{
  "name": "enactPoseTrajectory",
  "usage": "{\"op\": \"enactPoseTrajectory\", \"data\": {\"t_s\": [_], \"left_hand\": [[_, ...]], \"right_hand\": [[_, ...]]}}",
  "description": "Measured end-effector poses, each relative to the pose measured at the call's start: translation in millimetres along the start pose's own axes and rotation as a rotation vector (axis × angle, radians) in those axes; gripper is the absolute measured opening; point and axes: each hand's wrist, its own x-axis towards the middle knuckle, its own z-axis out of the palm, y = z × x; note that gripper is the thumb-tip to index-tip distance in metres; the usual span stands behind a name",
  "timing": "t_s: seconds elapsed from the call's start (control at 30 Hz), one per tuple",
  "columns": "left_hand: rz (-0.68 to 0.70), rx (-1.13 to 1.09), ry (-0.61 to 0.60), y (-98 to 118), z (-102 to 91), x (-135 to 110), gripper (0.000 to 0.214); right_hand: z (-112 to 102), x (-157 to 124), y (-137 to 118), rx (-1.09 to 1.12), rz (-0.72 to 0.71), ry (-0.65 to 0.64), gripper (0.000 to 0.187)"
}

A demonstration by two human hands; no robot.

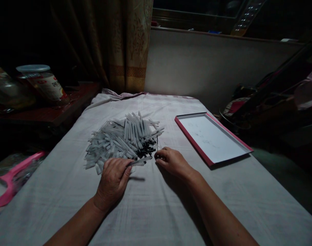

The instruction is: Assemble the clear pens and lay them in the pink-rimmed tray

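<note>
A heap of several pale grey plastic tubes (121, 140) lies in the middle of a table covered with a white cloth (156, 212). At the heap's near right edge sits a small cluster of black pieces (147, 147). My left hand (113, 181) is closed on one grey tube (140, 161), held just above the cloth and pointing right. My right hand (172, 161) rests on the cloth beside the tube's tip, its fingers curled in a pinch on something I cannot make out.
A shallow white tray with a red rim (212, 138) lies to the right of the heap. Two lidded jars (44, 82) stand on a dark side table at the left. A pink plastic object (16, 171) lies at the far left. A curtain (114, 44) hangs behind.
</note>
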Motion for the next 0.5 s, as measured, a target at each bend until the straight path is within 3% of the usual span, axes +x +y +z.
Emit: {"op": "enactPoseTrajectory", "data": {"t_s": [0.13,0.37,0.5], "left_hand": [[0.013,0.001,-0.016,0,-1.0,1,0.020],[0.024,0.012,-0.038,-1,-1.2,1,0.022],[0.018,0.009,-0.044,-1,-0.9,1,0.022]], "right_hand": [[2,0,-5,-0.025,0.017,0.021,0.012],[-8,-2,-12,0.797,-0.015,0.001,0.012],[-10,-4,-20,0.911,-0.052,-0.001,0.016]]}}
